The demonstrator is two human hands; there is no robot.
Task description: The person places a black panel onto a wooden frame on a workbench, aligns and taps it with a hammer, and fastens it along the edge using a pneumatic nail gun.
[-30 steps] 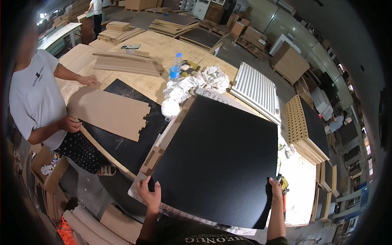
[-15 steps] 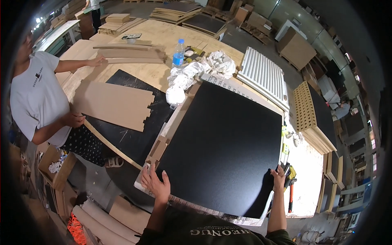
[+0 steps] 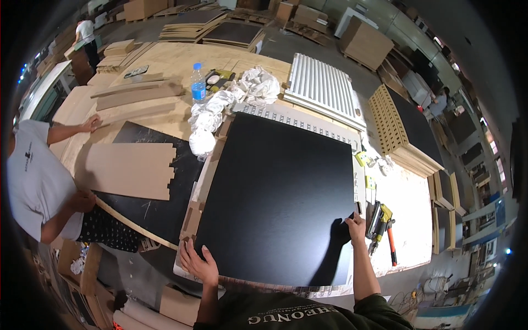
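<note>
At far left stands a co-worker in a pale shirt (image 3: 38, 176), one hand stretched toward brown strips (image 3: 135, 96) on a wooden worktable (image 3: 165, 55). In front of this person, a brown board (image 3: 129, 170) with a notched right end lies on a scuffed black sheet (image 3: 146, 212). Further right, on the far side, are a blue-capped bottle (image 3: 198, 87) and a crumpled white cloth (image 3: 212, 113).

In the near middle lies a large, flat black panel (image 3: 275, 192), over a pale layer that shows past its far and right edges. It looks stiff and smooth, probably fairly heavy for its breadth and a little slippery on its face; its corners and finish may mark easily. Opposite side edges seem the best place to take hold, one hand to each.

The left hand (image 3: 201, 267) is at the panel's near left corner, fingers loosely spread and thumb set apart over the black face. The right hand (image 3: 356, 224) meets the right edge, thumb on the panel side, fingers bent; whether they pinch the edge cannot be told.

Just beyond the right hand rest a yellow-and-black power tool (image 3: 379, 220) and a red-handled tool (image 3: 392, 246). At far right stands a stack of black-faced panels (image 3: 410, 124).
</note>
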